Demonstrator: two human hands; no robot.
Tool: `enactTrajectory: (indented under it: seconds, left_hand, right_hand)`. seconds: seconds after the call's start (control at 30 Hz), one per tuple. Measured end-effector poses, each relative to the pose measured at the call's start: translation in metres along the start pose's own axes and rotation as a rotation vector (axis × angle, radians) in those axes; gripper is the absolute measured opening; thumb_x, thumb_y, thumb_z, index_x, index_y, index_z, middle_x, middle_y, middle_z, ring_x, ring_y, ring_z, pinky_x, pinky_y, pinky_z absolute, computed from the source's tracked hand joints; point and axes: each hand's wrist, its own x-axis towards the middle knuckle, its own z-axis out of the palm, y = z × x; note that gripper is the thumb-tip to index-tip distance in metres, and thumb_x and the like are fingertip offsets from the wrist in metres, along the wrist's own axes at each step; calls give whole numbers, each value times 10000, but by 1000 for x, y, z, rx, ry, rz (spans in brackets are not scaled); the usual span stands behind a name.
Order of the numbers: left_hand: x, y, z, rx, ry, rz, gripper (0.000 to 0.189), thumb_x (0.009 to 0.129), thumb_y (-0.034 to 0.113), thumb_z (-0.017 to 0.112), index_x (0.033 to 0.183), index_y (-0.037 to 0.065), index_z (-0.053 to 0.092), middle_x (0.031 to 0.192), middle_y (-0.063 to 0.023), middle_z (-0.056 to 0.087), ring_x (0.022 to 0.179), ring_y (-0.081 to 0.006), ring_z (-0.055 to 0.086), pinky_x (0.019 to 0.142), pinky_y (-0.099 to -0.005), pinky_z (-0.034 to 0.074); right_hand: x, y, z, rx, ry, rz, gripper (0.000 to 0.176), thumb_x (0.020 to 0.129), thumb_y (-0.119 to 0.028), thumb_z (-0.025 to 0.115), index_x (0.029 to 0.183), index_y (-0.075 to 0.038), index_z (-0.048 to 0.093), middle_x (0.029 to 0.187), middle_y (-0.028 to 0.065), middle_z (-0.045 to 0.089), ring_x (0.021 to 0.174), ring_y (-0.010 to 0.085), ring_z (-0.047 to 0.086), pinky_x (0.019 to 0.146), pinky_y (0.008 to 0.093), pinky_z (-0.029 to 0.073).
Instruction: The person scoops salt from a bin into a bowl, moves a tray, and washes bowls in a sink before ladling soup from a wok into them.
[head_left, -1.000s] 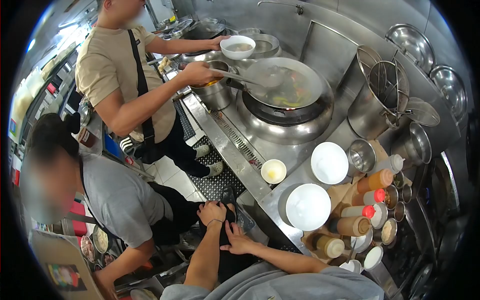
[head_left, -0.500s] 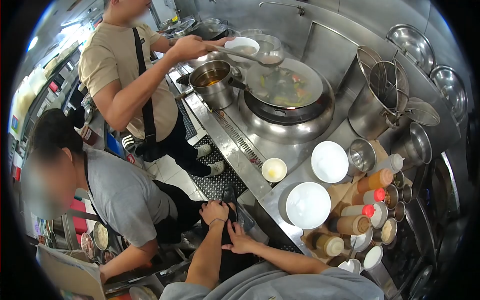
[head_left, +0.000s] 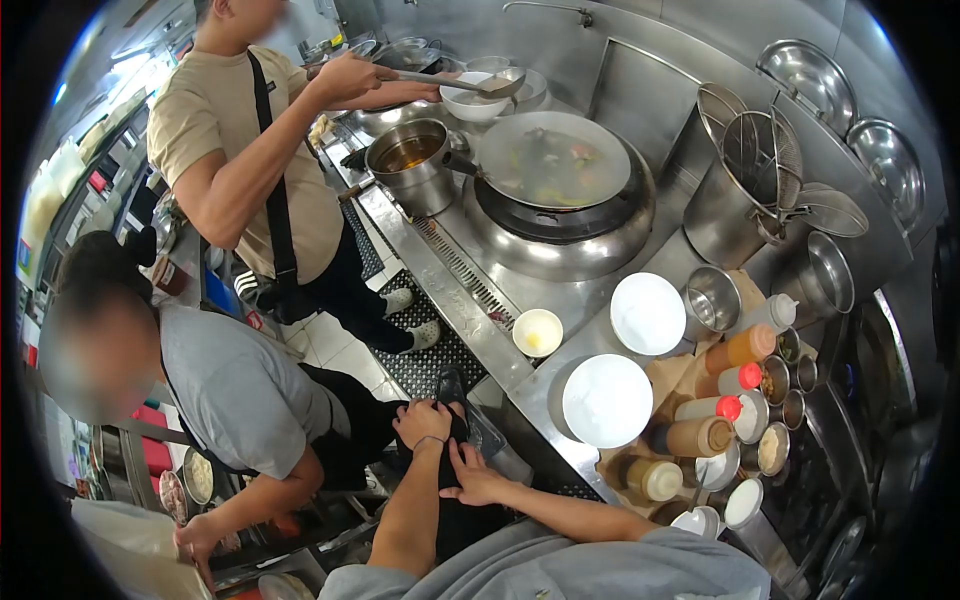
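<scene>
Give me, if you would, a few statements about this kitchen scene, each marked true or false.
1. The left hand has a thin band at its wrist. True.
2. The right hand holds a white plate. False: it lies open beside the left wrist, on dark cloth.
3. A co-worker in a tan shirt holds a ladle at a white bowl. True.
4. The wok is empty. False: it holds liquid with bits of food.
</scene>
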Motion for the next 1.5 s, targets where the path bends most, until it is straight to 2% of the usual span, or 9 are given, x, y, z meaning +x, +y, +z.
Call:
enactTrajectory:
  seconds: [0.47,0.87,0.97,1.03,1.07,1.13,1.17,1.3,1.5]
  left_hand:
    - [0,-4,4,-44,11,9,266,770,327,608,923,166,754,1032,-22,692,1025,-267,582,903,-445,415]
    - [-2,-3,0,-49,7,23,265,764,316,606,906,147,753,999,-50,692,989,-285,589,880,-460,424]
    - [-3,-1,1,-27,12,32,264,765,321,608,904,148,751,1000,-57,689,992,-287,589,878,-466,429]
    - [-1,-3,6,-20,5,41,264,766,325,609,907,151,750,1002,-60,688,999,-290,589,884,-468,430]
    - [1,-6,11,-24,-9,47,266,768,328,608,910,154,750,1003,-60,687,1002,-291,588,889,-469,429]
    - [-3,-6,13,15,17,99,271,771,337,599,906,157,751,1004,-59,688,1010,-298,588,897,-469,428]
    - [-4,-2,10,-3,13,81,273,772,338,596,903,157,752,1004,-59,688,1012,-300,586,897,-469,428]
    - [-8,3,2,-48,5,51,275,769,343,590,890,158,754,995,-55,691,1026,-303,578,895,-467,426]
    - [-8,-2,0,-69,50,54,241,775,331,611,881,173,758,985,-28,695,1026,-297,578,889,-456,430]
  right_hand:
    - [0,-1,0,-15,-14,2,1089,847,-522,630,1469,40,-65,1441,361,123,1341,541,186,1088,549,268]
    - [-3,-5,-4,-63,2,0,1079,846,-505,638,1464,64,-38,1416,360,160,1284,538,292,1058,508,331]
    - [2,1,-13,11,35,-14,893,853,-465,644,1448,50,221,1364,332,307,1232,482,400,1022,459,382]
    - [22,12,-32,82,135,-135,615,855,-420,655,1280,5,524,1240,262,490,1156,412,504,973,426,423]
    - [12,-14,-68,131,203,-153,386,860,-323,670,1117,-36,651,1022,175,622,1005,319,609,889,393,476]
    - [15,-28,-101,583,412,-70,296,893,-208,651,1138,-41,647,888,65,682,753,124,606,716,274,508]
    - [34,-15,-107,637,570,-147,316,935,-237,611,1151,-8,631,955,55,687,772,95,604,698,257,504]
    - [57,-60,-213,1290,614,-271,357,973,-300,544,1166,-4,595,1017,90,670,837,146,651,735,290,543]
    - [104,-81,-294,1414,691,-356,480,965,-324,547,1296,14,466,1130,156,629,913,216,648,767,342,546]
